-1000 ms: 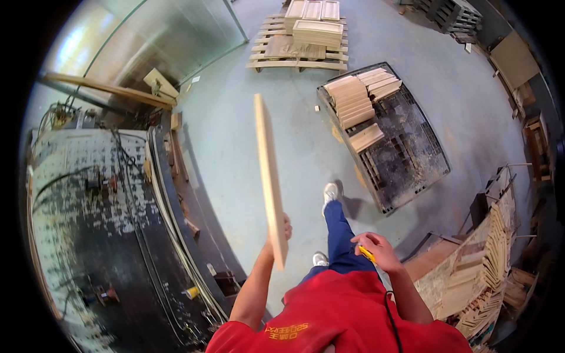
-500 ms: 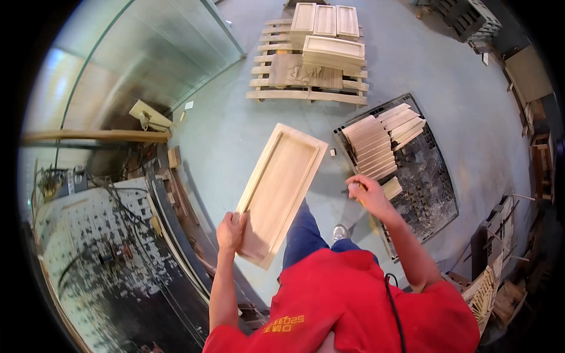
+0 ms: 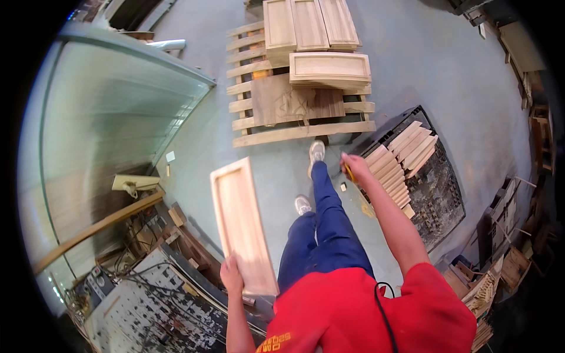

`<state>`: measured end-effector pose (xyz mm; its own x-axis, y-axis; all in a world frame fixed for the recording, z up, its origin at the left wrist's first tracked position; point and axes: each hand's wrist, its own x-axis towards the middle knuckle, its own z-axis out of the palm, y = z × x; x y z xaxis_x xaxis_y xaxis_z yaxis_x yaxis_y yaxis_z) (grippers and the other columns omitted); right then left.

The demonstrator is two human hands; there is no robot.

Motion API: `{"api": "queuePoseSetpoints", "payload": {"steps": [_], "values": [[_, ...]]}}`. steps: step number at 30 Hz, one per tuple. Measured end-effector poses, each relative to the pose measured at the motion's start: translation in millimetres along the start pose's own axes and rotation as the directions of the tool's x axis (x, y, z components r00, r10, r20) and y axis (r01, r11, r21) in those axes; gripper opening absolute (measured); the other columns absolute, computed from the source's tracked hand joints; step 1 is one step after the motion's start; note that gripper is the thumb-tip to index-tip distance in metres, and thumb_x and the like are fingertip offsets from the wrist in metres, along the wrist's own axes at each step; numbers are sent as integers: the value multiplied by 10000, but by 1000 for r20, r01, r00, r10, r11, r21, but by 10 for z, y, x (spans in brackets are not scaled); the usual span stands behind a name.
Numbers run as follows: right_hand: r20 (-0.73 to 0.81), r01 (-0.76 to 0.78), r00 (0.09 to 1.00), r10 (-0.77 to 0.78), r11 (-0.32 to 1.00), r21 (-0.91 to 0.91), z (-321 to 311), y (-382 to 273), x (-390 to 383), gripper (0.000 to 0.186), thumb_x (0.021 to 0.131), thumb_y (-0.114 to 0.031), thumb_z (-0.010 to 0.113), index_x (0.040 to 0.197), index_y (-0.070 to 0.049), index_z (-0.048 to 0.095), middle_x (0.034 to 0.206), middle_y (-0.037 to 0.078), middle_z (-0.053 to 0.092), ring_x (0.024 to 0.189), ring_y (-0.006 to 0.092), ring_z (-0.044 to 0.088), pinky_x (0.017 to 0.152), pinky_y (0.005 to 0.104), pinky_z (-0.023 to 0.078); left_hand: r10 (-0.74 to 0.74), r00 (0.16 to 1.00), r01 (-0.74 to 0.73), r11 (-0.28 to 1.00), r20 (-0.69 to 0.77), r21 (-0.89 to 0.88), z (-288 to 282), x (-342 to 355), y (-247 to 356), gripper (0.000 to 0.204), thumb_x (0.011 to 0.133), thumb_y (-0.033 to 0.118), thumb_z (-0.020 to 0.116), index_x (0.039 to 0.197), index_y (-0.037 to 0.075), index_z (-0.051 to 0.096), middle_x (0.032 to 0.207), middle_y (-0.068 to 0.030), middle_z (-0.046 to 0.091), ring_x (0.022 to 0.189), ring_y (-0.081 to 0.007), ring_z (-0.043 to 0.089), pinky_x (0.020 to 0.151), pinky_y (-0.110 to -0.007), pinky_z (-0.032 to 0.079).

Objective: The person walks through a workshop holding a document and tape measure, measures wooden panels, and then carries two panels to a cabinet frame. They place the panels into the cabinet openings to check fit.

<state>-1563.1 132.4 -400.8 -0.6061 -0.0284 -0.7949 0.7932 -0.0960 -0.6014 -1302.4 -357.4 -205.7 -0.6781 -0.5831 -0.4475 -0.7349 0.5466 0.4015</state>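
My left hand (image 3: 231, 273) is closed around the lower left edge of a pale wooden cabinet door panel (image 3: 241, 226), which has a raised frame and a recessed middle. The panel hangs in front of me, left of my legs, with its long side nearly upright in the picture. Held out ahead on the right is my right hand (image 3: 357, 169), its fingers wrapped round a small yellow tool (image 3: 349, 173) whose kind is too small to tell. Beyond my feet, similar door panels (image 3: 310, 26) stand in stacks on a slatted wooden pallet (image 3: 247, 140), with another stack (image 3: 329, 66) lying crosswise in front.
Wooden strips (image 3: 385, 170) lie in rows on a black plastic pallet (image 3: 450, 203) at right. A translucent partition (image 3: 112, 112) stands at left, with a wooden beam (image 3: 97, 229) beside it. A worn-topped workbench (image 3: 147, 306) with cables is at lower left.
I have stepped forward, one foot now reaching the wooden pallet's near edge. The door panel has swung left and stands more upright. My right hand still grips the yellow tool.
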Motion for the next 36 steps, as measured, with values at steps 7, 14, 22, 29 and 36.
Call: {"api": "queuePoseSetpoints", "payload": {"steps": [7,14,22,29,36], "values": [[-376,-117,912,166,982,148,39,-537,3620,630,865,-678,729,916,-53,665,698,85,665,477,176,542,447,345,445,-363,931,362,917,-26,164,-97,241,487,479,1071,388,556,966,-71,647,843,-142,671,766,-192,593,703,-381,492],[-356,-183,852,385,855,486,121,-1454,5015,604,844,-589,777,1036,-35,636,844,128,723,521,181,567,470,360,476,-679,729,678,699,-88,226,312,523,2147,561,1076,418,500,1168,-112,659,1051,-266,710,972,-352,652,876,-467,512],[-450,-80,843,293,897,435,-221,-591,4912,485,783,-305,789,1075,53,642,910,135,663,685,232,620,621,379,521,-563,826,515,776,31,366,134,950,2476,480,1064,358,542,1172,-92,669,1015,-242,719,912,-304,658,834,-423,531],[-237,-174,920,313,865,470,-447,-227,2688,354,809,-245,747,960,66,673,874,126,678,713,213,652,628,357,516,-265,933,295,951,244,-95,-162,1363,1615,478,1103,414,502,1049,-30,669,882,-43,681,794,-130,613,710,-309,513],[-418,59,907,57,964,259,-118,127,-243,322,807,-233,771,1006,19,742,864,88,736,757,170,689,702,322,547,124,920,-63,983,372,-171,-166,1897,1790,465,1116,400,464,987,-16,630,869,-32,620,816,-121,549,738,-327,486]]}}
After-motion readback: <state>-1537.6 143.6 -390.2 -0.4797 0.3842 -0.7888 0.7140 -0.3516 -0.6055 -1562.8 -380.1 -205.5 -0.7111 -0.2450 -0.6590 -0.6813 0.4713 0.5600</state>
